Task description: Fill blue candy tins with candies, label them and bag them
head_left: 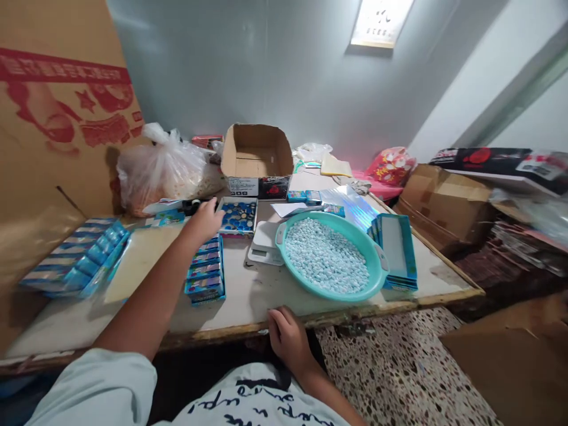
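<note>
Blue caps fill small tray; left hand loosely curled beside it; right hand fisted, empty.

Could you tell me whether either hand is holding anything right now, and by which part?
Nothing is visibly held. The left hand reaches beside the tray of blue caps; the right hand rests curled at the table edge.

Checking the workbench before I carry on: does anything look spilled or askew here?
Nothing spilled: the pale pellets sit inside the teal basin. The basin does overlap the white scale, so it rests unevenly.
</note>
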Tool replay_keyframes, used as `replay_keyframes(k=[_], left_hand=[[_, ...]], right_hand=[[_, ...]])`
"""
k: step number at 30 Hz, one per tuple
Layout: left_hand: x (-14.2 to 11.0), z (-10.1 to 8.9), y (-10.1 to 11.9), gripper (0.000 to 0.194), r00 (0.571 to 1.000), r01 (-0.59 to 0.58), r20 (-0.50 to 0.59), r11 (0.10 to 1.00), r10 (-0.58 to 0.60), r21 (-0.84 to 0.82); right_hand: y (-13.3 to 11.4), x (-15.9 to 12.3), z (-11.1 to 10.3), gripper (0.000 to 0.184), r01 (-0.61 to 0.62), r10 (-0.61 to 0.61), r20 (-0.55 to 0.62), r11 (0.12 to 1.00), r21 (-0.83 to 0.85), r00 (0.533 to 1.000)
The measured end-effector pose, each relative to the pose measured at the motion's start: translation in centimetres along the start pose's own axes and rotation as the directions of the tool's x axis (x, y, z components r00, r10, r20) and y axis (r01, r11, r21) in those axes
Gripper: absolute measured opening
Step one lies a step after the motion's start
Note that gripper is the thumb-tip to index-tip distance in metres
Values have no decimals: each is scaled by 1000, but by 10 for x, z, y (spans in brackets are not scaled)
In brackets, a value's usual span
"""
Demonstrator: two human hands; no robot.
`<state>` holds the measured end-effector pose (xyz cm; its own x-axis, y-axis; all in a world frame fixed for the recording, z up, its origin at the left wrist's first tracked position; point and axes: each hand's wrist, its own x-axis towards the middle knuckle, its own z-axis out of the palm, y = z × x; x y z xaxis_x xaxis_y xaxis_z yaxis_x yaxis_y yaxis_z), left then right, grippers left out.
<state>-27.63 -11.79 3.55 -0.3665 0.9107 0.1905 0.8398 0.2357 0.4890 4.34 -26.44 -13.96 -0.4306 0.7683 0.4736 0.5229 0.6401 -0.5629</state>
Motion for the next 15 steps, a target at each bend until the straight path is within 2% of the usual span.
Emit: replay_keyframes(k=[3, 5, 7, 9, 11, 15], left_hand=[[-44, -28, -85, 57, 974, 207, -111, 975, -197, 83], [-80, -27, -131, 51, 969, 245, -65, 956, -237, 163], [-111, -13, -159, 43, 962, 272, -38, 943, -269, 194], [-132, 4, -172, 44, 956, 291, -82, 934, -280, 208], [-140, 15, -176, 40, 948, 305, -140, 941, -285, 146], [-132, 16, -177, 26, 911, 346, -226, 938, -345, -39]], right_hand=[[2, -2, 1, 29, 12, -12, -13, 999, 40, 1000], [0, 2, -1, 34, -41, 40, 5, 993, 110, 999], [-3, 9, -4, 36, -130, 125, 38, 975, 178, 991], [-6, 19, -4, 39, -220, 209, 69, 948, 232, 975], [-9, 29, 0, 44, -266, 254, 81, 927, 265, 964], [-15, 40, 18, 46, -199, 199, 20, 960, 196, 980]])
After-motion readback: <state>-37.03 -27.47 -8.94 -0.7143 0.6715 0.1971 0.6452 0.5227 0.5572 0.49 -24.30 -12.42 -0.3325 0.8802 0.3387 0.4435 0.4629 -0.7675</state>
